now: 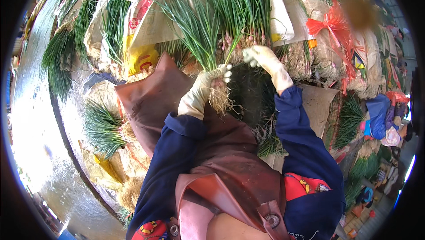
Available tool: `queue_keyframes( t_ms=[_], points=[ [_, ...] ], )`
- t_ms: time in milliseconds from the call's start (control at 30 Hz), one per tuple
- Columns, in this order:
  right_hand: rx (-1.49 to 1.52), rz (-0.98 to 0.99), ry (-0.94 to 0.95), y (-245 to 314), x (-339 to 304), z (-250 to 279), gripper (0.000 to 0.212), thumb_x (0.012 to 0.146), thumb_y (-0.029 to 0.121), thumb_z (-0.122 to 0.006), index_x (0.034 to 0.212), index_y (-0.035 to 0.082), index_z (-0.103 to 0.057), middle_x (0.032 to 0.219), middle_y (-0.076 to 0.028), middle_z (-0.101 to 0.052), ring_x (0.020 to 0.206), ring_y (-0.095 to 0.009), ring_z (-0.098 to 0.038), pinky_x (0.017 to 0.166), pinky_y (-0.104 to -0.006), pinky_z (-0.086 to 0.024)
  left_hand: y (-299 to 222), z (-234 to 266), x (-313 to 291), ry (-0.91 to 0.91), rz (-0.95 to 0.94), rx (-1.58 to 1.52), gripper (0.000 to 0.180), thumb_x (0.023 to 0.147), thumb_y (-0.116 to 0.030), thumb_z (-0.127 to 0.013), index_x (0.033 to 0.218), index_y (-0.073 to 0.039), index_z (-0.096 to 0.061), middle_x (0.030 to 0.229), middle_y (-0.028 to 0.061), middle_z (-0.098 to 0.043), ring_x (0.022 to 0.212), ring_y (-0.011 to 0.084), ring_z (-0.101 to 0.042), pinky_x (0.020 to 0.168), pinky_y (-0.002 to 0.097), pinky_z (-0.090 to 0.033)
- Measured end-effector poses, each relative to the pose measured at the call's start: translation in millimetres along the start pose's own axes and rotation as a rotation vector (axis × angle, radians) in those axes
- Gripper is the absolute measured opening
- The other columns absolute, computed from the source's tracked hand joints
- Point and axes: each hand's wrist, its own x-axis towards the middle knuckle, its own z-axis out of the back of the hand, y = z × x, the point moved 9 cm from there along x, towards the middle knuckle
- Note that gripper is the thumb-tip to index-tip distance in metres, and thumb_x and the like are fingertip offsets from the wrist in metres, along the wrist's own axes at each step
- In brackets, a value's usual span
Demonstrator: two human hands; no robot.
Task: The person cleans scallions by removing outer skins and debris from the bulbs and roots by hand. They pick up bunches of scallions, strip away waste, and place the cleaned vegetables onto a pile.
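Note:
My left hand, in a pale glove, is closed round a bunch of spring onions. The green leaves fan out upward and the stringy roots hang below the fist. To the right, my gloved right hand has its fingers curled, beside the bulb ends of a larger pile of spring onions. Whatever those fingers may pinch is too small to make out. The pile lies beyond both hands, leaves pointing away and pinkish bulbs toward me.
A brown apron covers my lap. Sacks lie around the pile. Red plastic ties wrap a bundle at the right. More onion bundles lie at the left by a shiny wet floor. Another person sits at far right.

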Motion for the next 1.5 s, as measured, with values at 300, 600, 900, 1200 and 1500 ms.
queue_keyframes(
  t_ms=[300, 600, 900, 1200, 1500],
  points=[
    [1.664, 0.365, 0.35, 40.6, 99.9, -40.7, 0.021, 0.087, 0.021, -0.056, 0.088, 0.0, -0.061, 0.091, -0.009, -0.066, 0.058, -0.01, -0.055, 0.045, -0.0218, -0.041, -13.4, -19.5, -14.5, 0.181, -0.021, -0.258, 0.035, 0.088, -0.016, -0.057, 0.117, 0.003, -0.052, 0.089, 0.0062, -0.061, 0.075, 0.0176, -0.06, 0.068, 0.0259, -0.049],
    [0.212, 0.188, -0.033, 44.1, 11.2, 9.5, 0.018, 0.092, 0.005, -0.044, 0.103, 0.002, -0.058, 0.077, -0.006, -0.066, 0.059, -0.008, -0.059, 0.047, -0.0195, -0.044, -17.8, -11.4, -43.0, 0.083, -0.071, -0.363, 0.028, 0.087, -0.009, -0.055, 0.112, 0.003, -0.053, 0.081, 0.0046, -0.055, 0.071, 0.0165, -0.052, 0.065, 0.0267, -0.045],
    [-0.911, -0.098, -0.162, 15.4, -20.3, 65.3, 0.035, 0.088, 0.044, -0.05, 0.086, 0.011, -0.062, 0.078, -0.002, -0.064, 0.069, -0.014, -0.06, 0.065, -0.0325, -0.046, -41.5, 9.0, -49.8, 0.079, -0.299, -0.321, 0.029, 0.085, -0.023, -0.061, 0.105, -0.003, -0.054, 0.077, 0.0021, -0.054, 0.077, 0.02, -0.058, 0.067, 0.0291, -0.045],
    [-0.275, -0.117, -0.268, 22.2, 66.7, 68.8, 0.025, 0.086, 0.03, -0.057, 0.083, 0.006, -0.062, 0.072, -0.006, -0.064, 0.068, -0.015, -0.061, 0.06, -0.0306, -0.046, -17.9, 14.7, 1.1, 0.007, -0.189, -0.183, 0.04, 0.087, -0.019, -0.058, 0.123, 0.0, -0.05, 0.085, 0.0035, -0.06, 0.084, 0.019, -0.059, 0.081, 0.0333, -0.049],
    [0.522, 0.156, 0.214, 45.2, 12.8, -65.1, 0.028, 0.083, 0.03, -0.064, 0.102, 0.01, -0.066, 0.093, 0.001, -0.067, 0.076, -0.007, -0.055, 0.064, -0.0203, -0.04, -14.9, -19.5, -11.9, -0.099, -0.051, 0.018, 0.035, 0.091, -0.025, -0.053, 0.117, -0.002, -0.056, 0.091, 0.003, -0.066, 0.069, 0.0081, -0.059, 0.05, 0.0161, -0.039]
  ],
)
